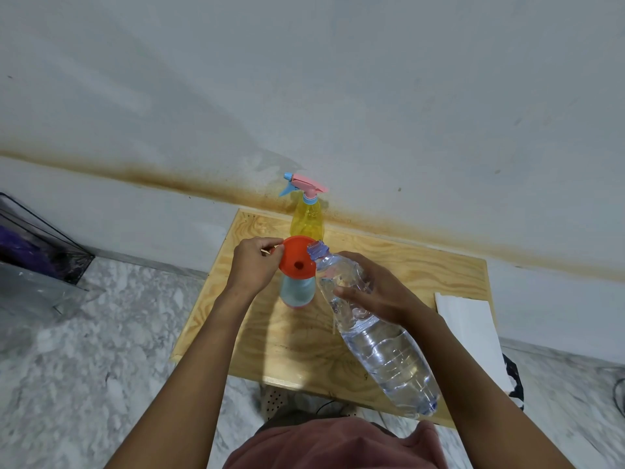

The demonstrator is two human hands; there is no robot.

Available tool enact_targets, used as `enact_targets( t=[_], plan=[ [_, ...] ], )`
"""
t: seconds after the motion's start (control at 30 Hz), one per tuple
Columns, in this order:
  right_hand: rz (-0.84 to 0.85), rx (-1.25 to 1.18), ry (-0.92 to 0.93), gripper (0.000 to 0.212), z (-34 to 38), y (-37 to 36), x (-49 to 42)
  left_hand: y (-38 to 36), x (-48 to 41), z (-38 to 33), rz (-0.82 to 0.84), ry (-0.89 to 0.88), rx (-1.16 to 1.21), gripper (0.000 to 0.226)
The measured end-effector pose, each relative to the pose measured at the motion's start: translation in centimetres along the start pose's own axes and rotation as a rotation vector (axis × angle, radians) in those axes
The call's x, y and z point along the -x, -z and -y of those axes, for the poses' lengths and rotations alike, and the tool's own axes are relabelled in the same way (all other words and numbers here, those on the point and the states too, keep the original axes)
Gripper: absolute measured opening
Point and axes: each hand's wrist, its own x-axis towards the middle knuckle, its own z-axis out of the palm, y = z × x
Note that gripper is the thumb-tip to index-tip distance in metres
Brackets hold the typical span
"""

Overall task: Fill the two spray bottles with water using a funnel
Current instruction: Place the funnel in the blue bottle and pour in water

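An orange funnel (297,254) sits in the neck of a light blue spray bottle (297,292) standing on a small wooden table (422,265). My left hand (255,262) pinches the funnel's left rim. My right hand (372,292) grips the upper part of a large clear water bottle (382,340). That bottle is tilted, its open mouth resting over the funnel's right rim. Behind them a yellow spray bottle (307,221) stands upright with a pink and blue trigger head (302,186) on it.
A white sheet or box (470,333) lies on the table's right edge. The table stands against a stained wall. A dark wire basket (37,245) sits on the marble floor at the left. A dark cable (619,394) is at the far right.
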Motion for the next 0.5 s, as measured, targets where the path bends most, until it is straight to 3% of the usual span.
enact_targets(
  t=[0.5],
  plan=[
    [0.026, 0.04, -0.03, 0.063, 0.75, 0.4, 0.16, -0.04, -0.03, 0.09, 0.001, -0.006, -0.009, 0.02]
  ],
)
